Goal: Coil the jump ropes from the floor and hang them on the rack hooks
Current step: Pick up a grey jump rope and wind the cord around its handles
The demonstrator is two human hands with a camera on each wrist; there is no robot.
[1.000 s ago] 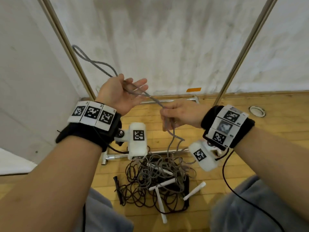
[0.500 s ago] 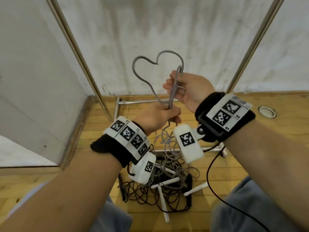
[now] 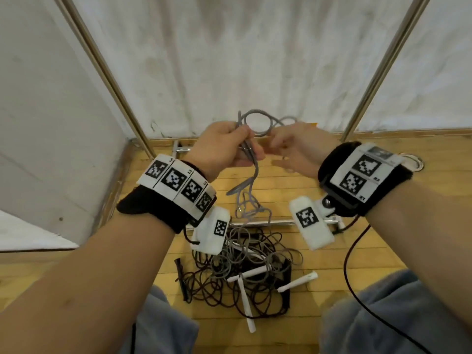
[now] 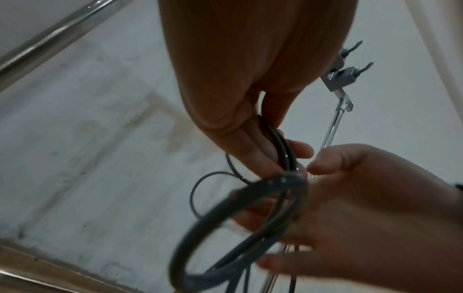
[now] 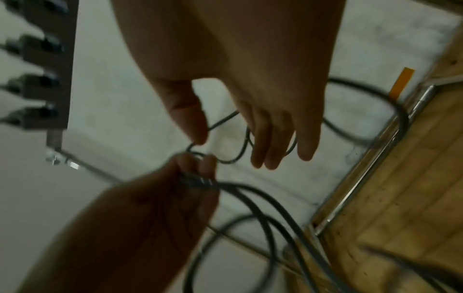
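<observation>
Loop shrunk, tangled ropes [image 3: 237, 272] underneath

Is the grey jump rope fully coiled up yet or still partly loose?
Partly coiled. The left hand grips a few loops of the grey rope, and the rest trails to the floor pile.

Open air at chest height, a tangle on the floor below

Both hands, left hand [image 3: 224, 146] and right hand [image 3: 296, 149], sit close together with grey rope [image 3: 258, 123] loops bridging the gap, so little passes between them. Beneath, the rope pile [image 3: 240, 272] covers the wooden floor [image 3: 383, 251] between the knees; bare boards lie toward the right edge. Two slanted rack poles [image 3: 112, 80] frame the wall ahead, and what look like the rack hooks [image 5: 37, 83], blurred, stand above left.
</observation>
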